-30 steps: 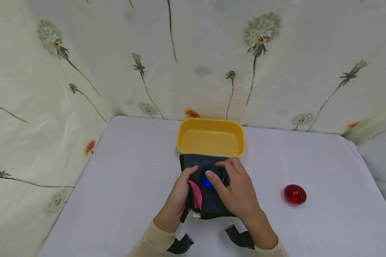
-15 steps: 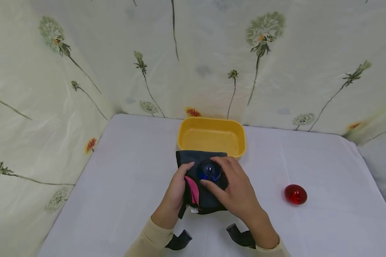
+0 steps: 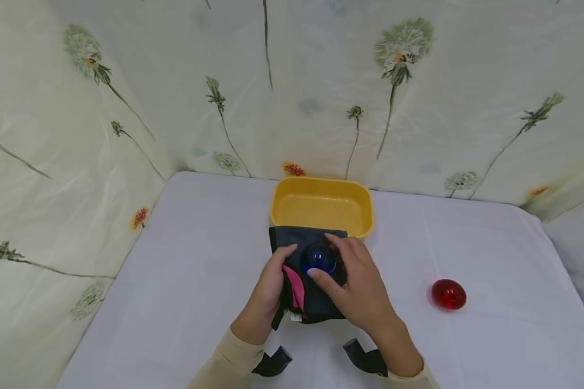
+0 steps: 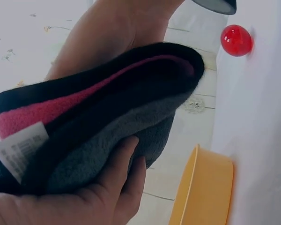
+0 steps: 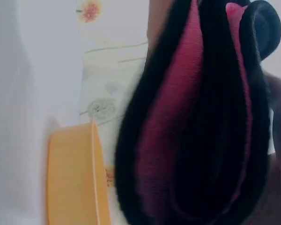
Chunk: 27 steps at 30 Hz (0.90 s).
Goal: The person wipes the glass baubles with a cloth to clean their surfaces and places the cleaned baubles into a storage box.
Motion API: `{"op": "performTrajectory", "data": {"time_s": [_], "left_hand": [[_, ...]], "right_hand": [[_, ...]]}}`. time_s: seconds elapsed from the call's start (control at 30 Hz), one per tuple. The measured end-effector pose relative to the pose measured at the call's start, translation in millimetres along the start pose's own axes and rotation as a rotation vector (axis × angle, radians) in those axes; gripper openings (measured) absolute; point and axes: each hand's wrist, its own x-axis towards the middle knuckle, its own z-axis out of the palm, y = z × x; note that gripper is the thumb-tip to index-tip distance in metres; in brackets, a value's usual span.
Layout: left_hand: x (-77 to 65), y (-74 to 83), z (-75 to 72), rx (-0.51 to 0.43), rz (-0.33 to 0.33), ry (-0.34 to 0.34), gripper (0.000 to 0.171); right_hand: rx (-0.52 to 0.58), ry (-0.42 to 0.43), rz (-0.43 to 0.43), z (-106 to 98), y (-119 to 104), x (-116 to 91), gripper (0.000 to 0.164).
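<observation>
My left hand (image 3: 267, 286) grips a folded dark grey cloth (image 3: 321, 297) with black edging and a pink inner side. The left wrist view shows its fingers (image 4: 114, 171) curled under the cloth, near a white tag (image 4: 22, 147). On top of the cloth lies a clear blue ball (image 3: 319, 256). My right hand (image 3: 362, 286) holds this ball, thumb at its near edge and index finger at its far side. In the right wrist view the cloth's pink and black layers (image 5: 168, 112) fill the middle and hide the ball.
A yellow tray (image 3: 321, 210) stands just beyond the cloth, its near edge partly covered by it. To the right a red ball (image 3: 449, 294) lies on the white-covered table (image 3: 511, 259). Black curved pieces (image 3: 365, 357) show by both wrists. A flowered sheet (image 3: 311, 97) hangs behind.
The right thumb has slid from the ball's top to its near edge, so more of the ball shows. Cloth and hands have shifted slightly away from the body.
</observation>
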Motion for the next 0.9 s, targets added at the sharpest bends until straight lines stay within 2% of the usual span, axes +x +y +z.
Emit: {"op": "performTrajectory", "data": {"time_s": [0.1, 0.27, 0.37, 0.53, 0.67, 0.73, 0.8, 0.9], "left_hand": [[-0.3, 2.2, -4.9, -0.016, 0.009, 0.006, 0.065], [-0.7, 4.3, -8.9, -0.018, 0.003, 0.006, 0.066], [-2.0, 3.7, -10.8, -0.004, -0.004, -0.006, 0.063], [-2.4, -1.8, -7.4, 0.006, -0.004, -0.017, 0.057], [-1.1, -2.5, -7.7, 0.011, 0.002, 0.0, 0.057], [-0.2, -1.2, -8.2, 0.002, 0.005, 0.006, 0.058], [0.2, 0.3, -9.5, -0.001, 0.005, 0.024, 0.06], [-1.1, 2.4, -11.9, -0.001, 0.012, 0.042, 0.065]], "right_hand": [[0.005, -0.007, -0.068, 3.4, -2.1, 1.5, 0.079], [0.004, 0.038, -0.14, 8.4, -2.5, 2.8, 0.073], [0.005, 0.064, -0.109, 10.9, -2.5, 1.7, 0.064], [0.014, 0.068, -0.008, 9.7, 1.2, -2.8, 0.042], [0.035, 0.051, 0.014, 10.4, 2.1, -3.3, 0.04], [0.044, 0.026, 0.007, 11.1, 2.3, -3.3, 0.047], [0.052, 0.002, -0.016, 12.1, 2.1, -2.9, 0.06], [0.06, -0.007, -0.09, 14.0, 2.5, -1.9, 0.083]]}}
